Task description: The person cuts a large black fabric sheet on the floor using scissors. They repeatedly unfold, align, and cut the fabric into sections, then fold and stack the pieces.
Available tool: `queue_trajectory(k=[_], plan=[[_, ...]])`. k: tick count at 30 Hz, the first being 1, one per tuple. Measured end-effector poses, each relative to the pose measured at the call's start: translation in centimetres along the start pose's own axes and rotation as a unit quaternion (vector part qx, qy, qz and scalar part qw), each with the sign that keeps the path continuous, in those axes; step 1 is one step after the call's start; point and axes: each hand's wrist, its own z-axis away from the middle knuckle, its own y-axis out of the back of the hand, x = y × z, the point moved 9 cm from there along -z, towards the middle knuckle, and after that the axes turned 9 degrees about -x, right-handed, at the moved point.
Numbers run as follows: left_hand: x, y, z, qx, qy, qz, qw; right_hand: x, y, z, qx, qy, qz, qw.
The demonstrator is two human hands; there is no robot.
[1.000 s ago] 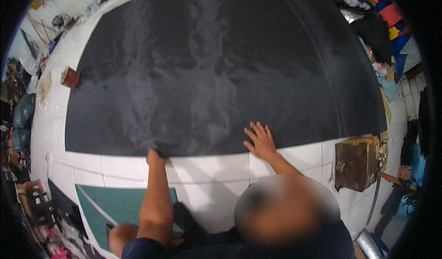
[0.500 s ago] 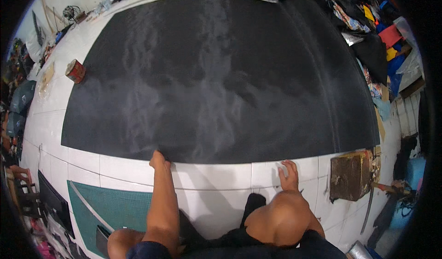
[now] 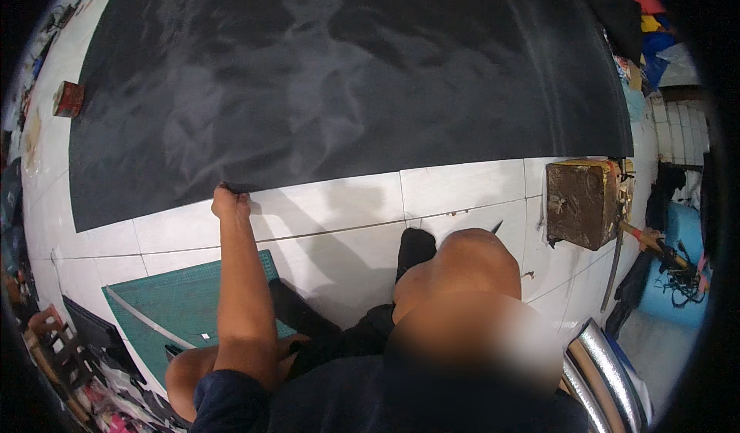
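A large black sheet of cloth or thin sheeting lies spread over the white tiled floor, with soft creases and shiny streaks. At its near edge, left of the middle, my left hand is closed with the edge pinched in its fingers, and small folds run out from the grip. My right hand is out of sight; a blurred patch covers the area by my right knee. Just past that knee, the tip of a small dark pointed thing shows against the tiles; its kind cannot be made out.
A green cutting mat with a pale curved strip lies by my left leg. A brown block stands at the sheet's near right corner. A red tin sits by its left edge. Silvery rolls and a blue roll are at right.
My view has tipped down and turned, so the sheet sits higher and slanted. My right hand, open near the sheet's edge before, has gone from view. My left hand keeps its grip.
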Motion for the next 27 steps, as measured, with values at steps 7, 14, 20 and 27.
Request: queue_trajectory(k=[7,14,20,27], plan=[[-8.4,-3.2,2.4,-0.163,0.152,0.002,0.975,-0.4,-1.4,0.6,-0.007,-0.010,-0.005,1.000],[-10.8,-6.1,8.5,-0.208,0.115,-0.362,0.901,-4.1,4.9,-4.1,0.107,0.038,0.003,0.994],[-5.9,-17.5,14.3,-0.242,-0.257,-0.695,0.626,-23.3,10.5,-21.7,0.136,0.263,0.035,0.955],[-10.2,-22.9,12.5,-0.200,-0.434,-0.792,0.379,-39.1,1.4,-27.3,0.078,0.499,0.157,0.848]])
